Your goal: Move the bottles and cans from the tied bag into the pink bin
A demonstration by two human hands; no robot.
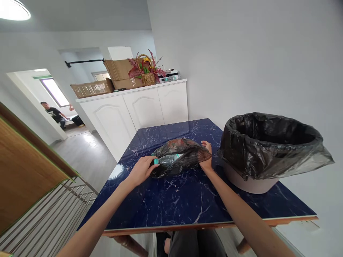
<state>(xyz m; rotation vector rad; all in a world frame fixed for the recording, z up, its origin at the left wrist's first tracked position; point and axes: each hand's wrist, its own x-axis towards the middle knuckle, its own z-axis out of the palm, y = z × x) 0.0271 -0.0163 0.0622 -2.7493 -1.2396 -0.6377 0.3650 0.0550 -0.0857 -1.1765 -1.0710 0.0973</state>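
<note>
A thin black plastic bag [191,160] lies on the blue marbled table in front of me. In its opening on the left rests a clear plastic bottle [167,160] with a turquoise cap, lying on its side. My left hand [142,167] is closed at the cap end of the bottle, thumb and fingers around the cap. My right hand [206,162] is at the bag's right end, partly covered by the dark film, with its fingers curled on the bag. Something reddish shows faintly through the top of the bag.
A pale bin [249,184] lined with a black bag [268,153] stands on the table's right side, by the wall. Behind the table, a white cabinet [142,107] carries cardboard boxes [93,88] and a flower basket [148,79]. A metal rack [53,210] is at left.
</note>
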